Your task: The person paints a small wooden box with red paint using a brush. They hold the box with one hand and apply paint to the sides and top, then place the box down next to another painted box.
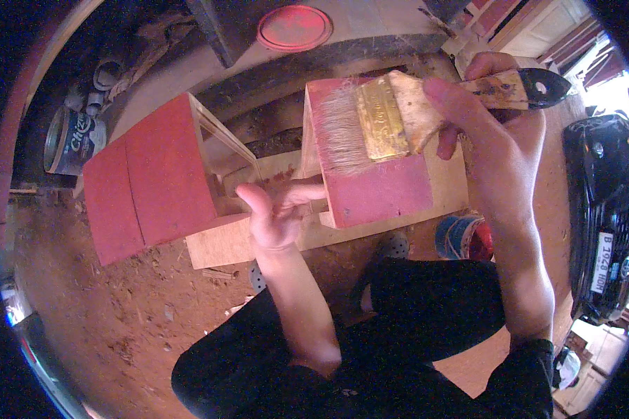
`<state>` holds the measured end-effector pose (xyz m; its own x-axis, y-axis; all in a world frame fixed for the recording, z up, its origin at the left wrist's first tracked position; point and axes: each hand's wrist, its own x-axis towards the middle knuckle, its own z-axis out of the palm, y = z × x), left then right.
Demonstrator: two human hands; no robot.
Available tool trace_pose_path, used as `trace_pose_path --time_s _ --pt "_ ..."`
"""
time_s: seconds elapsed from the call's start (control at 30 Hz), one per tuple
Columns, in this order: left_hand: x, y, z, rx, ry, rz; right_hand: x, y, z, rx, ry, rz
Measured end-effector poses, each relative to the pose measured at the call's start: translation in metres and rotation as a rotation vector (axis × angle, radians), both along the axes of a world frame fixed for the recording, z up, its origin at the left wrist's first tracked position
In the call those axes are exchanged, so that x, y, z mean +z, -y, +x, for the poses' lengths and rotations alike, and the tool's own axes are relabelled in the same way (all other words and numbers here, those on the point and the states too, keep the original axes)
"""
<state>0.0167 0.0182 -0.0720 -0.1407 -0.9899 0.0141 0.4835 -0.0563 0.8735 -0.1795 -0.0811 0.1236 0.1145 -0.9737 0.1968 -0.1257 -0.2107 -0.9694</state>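
Observation:
My right hand (pixel 482 110) grips a wide flat paintbrush (pixel 382 120) by its worn wooden handle, whose end is black. Pale bristles lie over the pink-red face of a hollow wooden box (pixel 382 194), below a yellowed metal ferrule. At that box's open left side is my left hand (pixel 280 214), palm up, with the thumb apart. Its fingers reach inside the box, where their tips are hidden. To the left stands a second hollow wooden box (pixel 162 183) with a red outer face and a dark seam. Beneath both runs a bare wooden plank (pixel 220 243).
A red-coated round lid (pixel 294 27) lies beyond the boxes. A blue bucket (pixel 451 235) with red on it stands by my right knee. A labelled paint tin (pixel 71 139) is at far left. The front of a black car (pixel 600 209) fills the right edge, above reddish dirt ground (pixel 120 309).

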Motion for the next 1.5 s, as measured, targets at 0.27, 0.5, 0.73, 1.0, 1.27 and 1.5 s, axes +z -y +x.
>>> trace_pose_path --time_s 0.27,0.5,0.73,1.0,1.27,1.5 --pt "0.016 0.009 -0.016 -0.104 -0.346 -0.099 0.007 0.012 -0.010 -0.107 -0.105 -0.049" --pt "0.024 0.008 -0.013 -0.096 -0.419 -0.087 0.018 0.021 -0.026 -0.288 -0.207 -0.174" --pt "0.032 0.010 -0.013 -0.109 -0.384 -0.015 0.001 0.020 -0.005 -0.087 -0.007 -0.015" --pt "0.005 0.013 0.007 -0.300 -0.415 0.112 -0.008 0.040 0.017 -0.019 -0.017 0.030" --pt "-0.009 0.005 0.007 -0.190 -0.214 0.076 -0.016 0.051 0.018 0.054 -0.086 0.076" --pt "0.024 0.008 -0.008 -0.129 -0.245 0.014 -0.018 0.068 -0.010 -0.058 -0.097 0.047"
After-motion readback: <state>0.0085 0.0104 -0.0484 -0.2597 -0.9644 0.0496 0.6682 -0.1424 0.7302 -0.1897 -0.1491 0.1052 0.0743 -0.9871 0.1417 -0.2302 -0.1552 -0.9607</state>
